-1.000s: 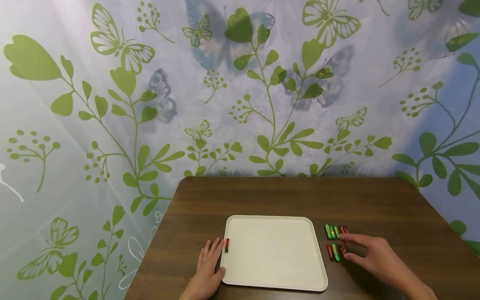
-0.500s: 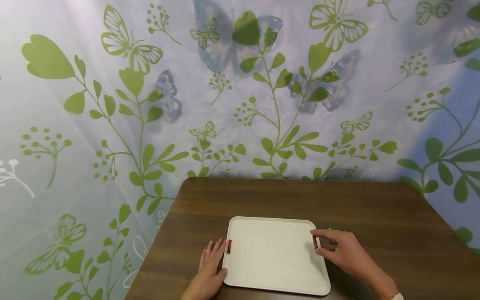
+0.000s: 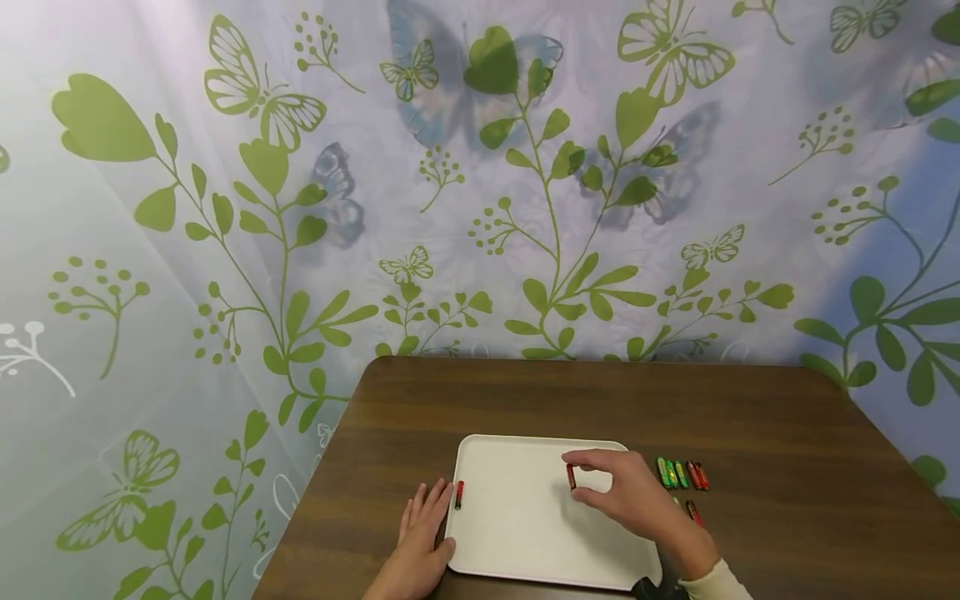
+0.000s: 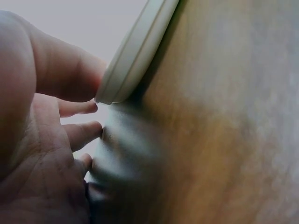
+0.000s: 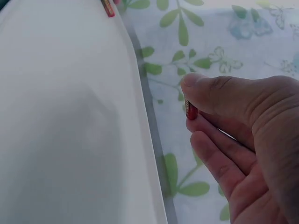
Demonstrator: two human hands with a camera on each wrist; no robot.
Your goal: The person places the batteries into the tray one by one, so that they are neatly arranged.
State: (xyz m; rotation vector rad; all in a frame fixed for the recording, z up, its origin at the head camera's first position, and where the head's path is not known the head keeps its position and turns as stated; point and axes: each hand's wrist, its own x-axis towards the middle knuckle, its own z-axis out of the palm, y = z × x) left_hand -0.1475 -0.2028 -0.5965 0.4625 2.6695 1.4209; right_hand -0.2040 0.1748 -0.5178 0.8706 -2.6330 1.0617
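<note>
Over the right half of the white tray, the right hand pinches a small red battery between thumb and fingers. In the right wrist view, the red battery shows between the thumb and fingers of the right hand. Another red and black battery lies along the tray's left edge. Beside that edge rests the left hand, its fingers straight and its thumb by the rim. The left wrist view shows the left hand touching the tray rim.
Right of the tray, a row of green batteries and red batteries lies on the brown table. Nearer the front lies another red battery, partly beside the right hand. A patterned cloth hangs behind the table.
The right hand has lifted a red battery from the group at the right and carried it left over the tray. The left hand has stayed at the tray's left edge.
</note>
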